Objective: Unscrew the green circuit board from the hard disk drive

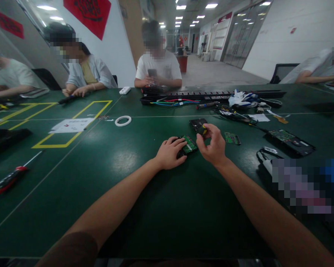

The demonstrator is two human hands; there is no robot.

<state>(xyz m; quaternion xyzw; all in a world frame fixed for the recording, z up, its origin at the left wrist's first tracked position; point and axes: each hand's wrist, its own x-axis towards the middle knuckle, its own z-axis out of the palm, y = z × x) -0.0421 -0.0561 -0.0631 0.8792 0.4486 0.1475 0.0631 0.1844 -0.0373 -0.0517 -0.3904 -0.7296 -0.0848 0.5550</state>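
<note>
Head view: L hand (171, 152) lies over the PCB drive (190, 145) on the tabletop (156, 200), fingers spread; can't tell if it grips. R hand (213, 145), apart from L, has thumb + fingertips closed on a sm. blk/yellow item (204, 128) near that drive's far R side. Blk drive (195, 125) is just beyond it, loose green board (232, 138) R, tape roll (117, 122) farther L.

Across my green counter (139, 196), lit ceiling panels (211, 6) run back over a pale grey floor (211, 70). I see white walls (303, 33), the left one hung with a red paper diamond (87, 15), and glass doors (246, 31) on the right.
</note>
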